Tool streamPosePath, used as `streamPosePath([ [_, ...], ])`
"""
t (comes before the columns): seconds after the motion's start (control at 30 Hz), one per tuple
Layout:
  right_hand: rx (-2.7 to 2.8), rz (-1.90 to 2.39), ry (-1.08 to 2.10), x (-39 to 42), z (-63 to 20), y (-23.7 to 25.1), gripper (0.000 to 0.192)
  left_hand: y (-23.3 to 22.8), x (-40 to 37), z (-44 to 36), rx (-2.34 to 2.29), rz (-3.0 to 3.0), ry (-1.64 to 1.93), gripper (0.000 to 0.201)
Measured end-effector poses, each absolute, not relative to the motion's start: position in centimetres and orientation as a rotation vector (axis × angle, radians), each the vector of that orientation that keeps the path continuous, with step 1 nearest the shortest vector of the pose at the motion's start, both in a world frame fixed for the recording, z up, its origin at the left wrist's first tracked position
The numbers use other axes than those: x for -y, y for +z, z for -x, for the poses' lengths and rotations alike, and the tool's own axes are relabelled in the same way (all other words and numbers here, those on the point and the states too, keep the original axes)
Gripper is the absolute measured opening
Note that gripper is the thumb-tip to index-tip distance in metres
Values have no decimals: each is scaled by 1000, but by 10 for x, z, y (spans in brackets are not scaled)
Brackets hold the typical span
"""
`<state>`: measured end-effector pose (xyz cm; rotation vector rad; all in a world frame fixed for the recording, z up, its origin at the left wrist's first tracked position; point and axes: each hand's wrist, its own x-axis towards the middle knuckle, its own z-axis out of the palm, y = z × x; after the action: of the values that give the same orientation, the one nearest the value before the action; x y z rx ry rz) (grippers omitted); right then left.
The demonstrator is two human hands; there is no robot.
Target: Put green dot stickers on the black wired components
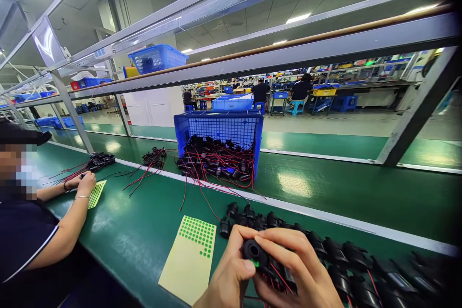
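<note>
Buzzer (254, 253) pinched in your 2 hands, round face up toward you.
Left hand (227, 274) and right hand (296, 269) both grip it over the green belt (144, 231), factory hall behind.

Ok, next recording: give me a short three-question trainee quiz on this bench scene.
1. True or false: both hands, left hand and right hand, hold the small round black component.
2. What colour are the dot stickers on the pale yellow sticker sheet?
3. The blue plastic crate lies: A) upright, B) tipped on its side, spilling red-wired parts, C) stacked on another crate.

Key: 1 true; 2 green; 3 B.
</note>
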<state>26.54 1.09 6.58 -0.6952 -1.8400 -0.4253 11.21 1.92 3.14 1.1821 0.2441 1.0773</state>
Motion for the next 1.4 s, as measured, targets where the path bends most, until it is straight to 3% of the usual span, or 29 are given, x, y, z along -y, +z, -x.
streamPosePath([
  [0.27, 1838, 674, -406, -12, -267, 63, 39, 31, -23, -108, -276, -1215, 1072, 37],
  [0.57, 1889, 599, -588, -13, -267, 58, 26, 45, -12, -110, -260, -1060, 1015, 38],
  [0.83, 1941, 654, -123, -12, -275, 74, 41, 59, -12, -91, -287, -1342, 980, 49],
  [1.2, 2222, 591, 301, -11, -290, 81, 77, 58, -10, -69, -521, -1625, 1006, 44],
  [1.3, 2224, 617, 353, -10, -290, 82, 81, 54, -11, -70, -528, -1604, 1028, 43],
  [1.4, 2205, 717, 485, -8, -290, 81, 71, 48, -11, -77, -508, -1392, 1041, 49],
])
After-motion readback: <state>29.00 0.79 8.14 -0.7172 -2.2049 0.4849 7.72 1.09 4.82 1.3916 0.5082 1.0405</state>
